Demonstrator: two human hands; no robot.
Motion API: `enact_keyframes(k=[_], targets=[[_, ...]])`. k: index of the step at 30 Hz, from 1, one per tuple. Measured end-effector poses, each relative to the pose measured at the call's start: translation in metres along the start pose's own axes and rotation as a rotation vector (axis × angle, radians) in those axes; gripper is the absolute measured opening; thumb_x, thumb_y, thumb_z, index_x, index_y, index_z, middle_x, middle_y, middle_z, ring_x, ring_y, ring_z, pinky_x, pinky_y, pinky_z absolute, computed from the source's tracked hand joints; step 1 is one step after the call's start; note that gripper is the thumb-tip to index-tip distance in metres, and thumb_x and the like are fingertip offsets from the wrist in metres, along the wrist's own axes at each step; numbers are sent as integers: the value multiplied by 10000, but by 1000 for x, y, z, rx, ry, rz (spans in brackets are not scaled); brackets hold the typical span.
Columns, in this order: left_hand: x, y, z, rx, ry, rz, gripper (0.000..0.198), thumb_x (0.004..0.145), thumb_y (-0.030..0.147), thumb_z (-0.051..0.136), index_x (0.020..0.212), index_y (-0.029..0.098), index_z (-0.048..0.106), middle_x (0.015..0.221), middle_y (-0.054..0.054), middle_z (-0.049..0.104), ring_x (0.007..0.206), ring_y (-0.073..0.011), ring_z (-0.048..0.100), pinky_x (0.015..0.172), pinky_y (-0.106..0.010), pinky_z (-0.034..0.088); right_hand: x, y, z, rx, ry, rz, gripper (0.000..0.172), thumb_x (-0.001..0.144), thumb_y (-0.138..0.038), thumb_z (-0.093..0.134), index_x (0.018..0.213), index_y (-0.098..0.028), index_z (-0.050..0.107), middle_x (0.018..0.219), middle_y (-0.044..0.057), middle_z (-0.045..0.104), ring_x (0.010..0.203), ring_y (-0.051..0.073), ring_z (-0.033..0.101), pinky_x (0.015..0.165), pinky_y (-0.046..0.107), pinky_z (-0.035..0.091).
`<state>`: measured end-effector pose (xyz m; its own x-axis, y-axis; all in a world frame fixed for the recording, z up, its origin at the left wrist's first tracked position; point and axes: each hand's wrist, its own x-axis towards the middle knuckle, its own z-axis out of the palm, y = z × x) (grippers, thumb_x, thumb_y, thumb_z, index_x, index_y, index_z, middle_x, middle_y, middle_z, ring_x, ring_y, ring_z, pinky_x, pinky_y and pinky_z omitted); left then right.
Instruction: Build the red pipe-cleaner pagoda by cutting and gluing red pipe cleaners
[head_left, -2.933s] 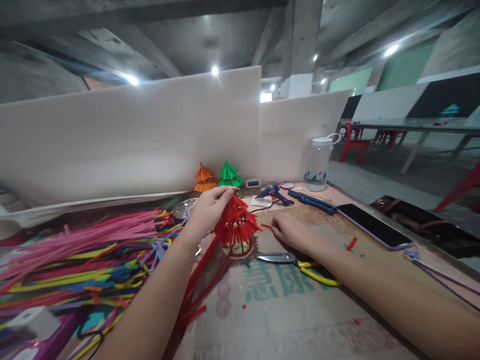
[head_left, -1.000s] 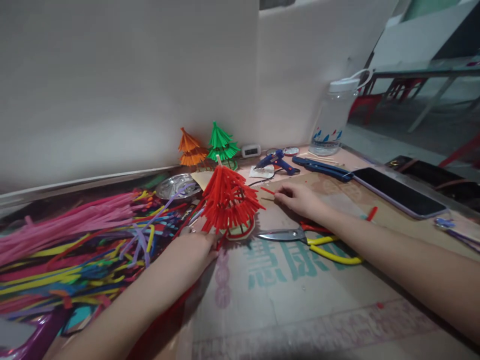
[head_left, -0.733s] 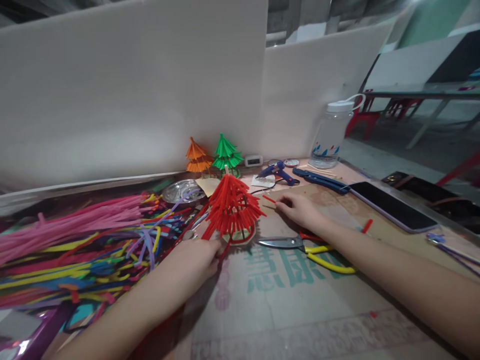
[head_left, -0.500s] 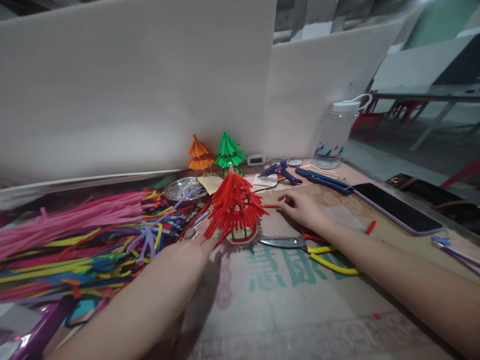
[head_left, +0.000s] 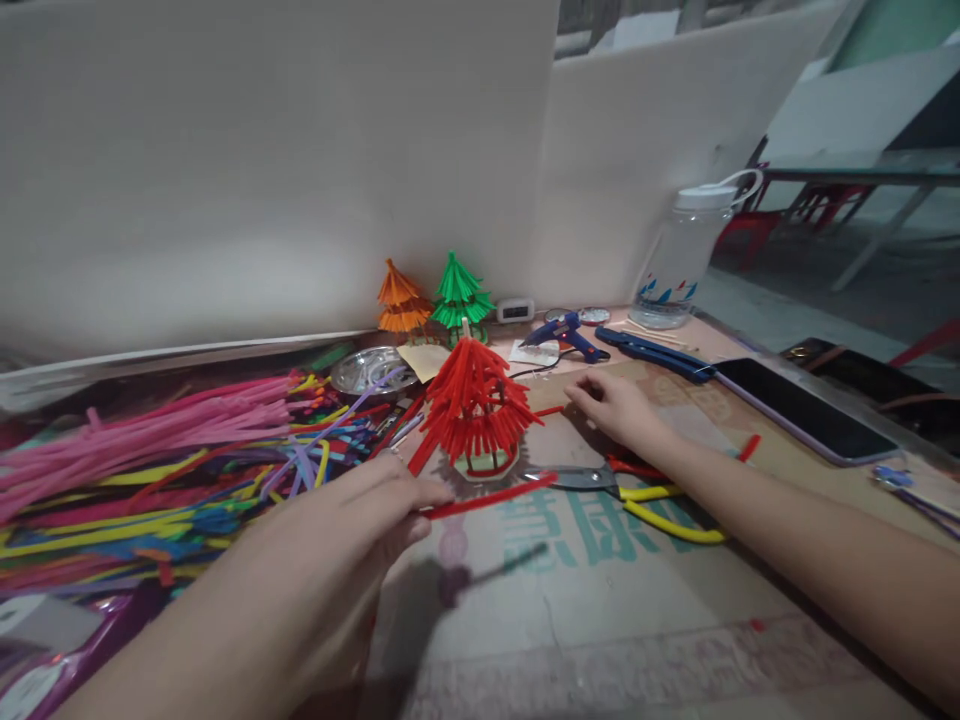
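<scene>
My left hand (head_left: 390,500) pinches a red pipe cleaner (head_left: 495,495) between thumb and fingers, held above the cardboard mat with its shadow below. Just behind it stands a red pipe-cleaner pavilion (head_left: 478,405) with two fringed roof tiers and a pale base. My right hand (head_left: 604,402) rests to the right of the pavilion, fingers loosely curled and apart, with nothing visible in them. A short red piece (head_left: 551,410) lies between that hand and the pavilion. Scissors with yellow handles (head_left: 671,520) lie under the right forearm.
Bundles of coloured pipe cleaners (head_left: 172,440) cover the left side. Behind are orange (head_left: 403,300) and green (head_left: 459,290) pavilions, a metal dish (head_left: 367,370) and a blue glue gun (head_left: 564,335). A cutter (head_left: 652,355), phone (head_left: 806,410) and water bottle (head_left: 679,260) stand or lie right.
My left hand has lifted a red pipe cleaner from beside the pavilion and brought it nearer and to the right. My right hand has drawn slightly away from the short red piece.
</scene>
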<state>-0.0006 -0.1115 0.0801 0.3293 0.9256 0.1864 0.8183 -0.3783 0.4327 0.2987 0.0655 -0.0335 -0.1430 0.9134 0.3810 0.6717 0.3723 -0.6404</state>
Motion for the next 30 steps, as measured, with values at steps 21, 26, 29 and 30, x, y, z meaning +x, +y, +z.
enact_keyframes(k=[21,26,29,30], targets=[[44,62,43,-224,-55,213,283,1037,317,440,879,208,648,779,-1,681,648,-127,588,575,-245,378,-78,-126,-77,918,-37,-260,253,950,-517,636,884,-292,732,776,16,665,664,149,625,617,288,565],[42,51,32,-137,-45,205,313,1038,330,430,833,218,639,774,2,689,657,-134,598,600,-244,386,-71,-135,-110,996,241,-188,150,931,-462,687,864,-336,731,652,3,544,598,157,547,494,272,464],[43,46,30,-72,-33,167,351,1031,348,404,790,224,626,719,-3,675,601,-146,583,572,-254,378,-69,-136,-117,926,343,-150,167,982,-429,601,880,-374,721,684,38,516,632,205,517,503,329,444],[43,45,30,-58,-28,159,362,1030,359,396,781,225,622,708,-4,674,586,-148,578,563,-257,374,-68,-136,-117,900,359,-132,170,983,-442,593,880,-381,714,692,45,506,644,216,515,508,342,440]])
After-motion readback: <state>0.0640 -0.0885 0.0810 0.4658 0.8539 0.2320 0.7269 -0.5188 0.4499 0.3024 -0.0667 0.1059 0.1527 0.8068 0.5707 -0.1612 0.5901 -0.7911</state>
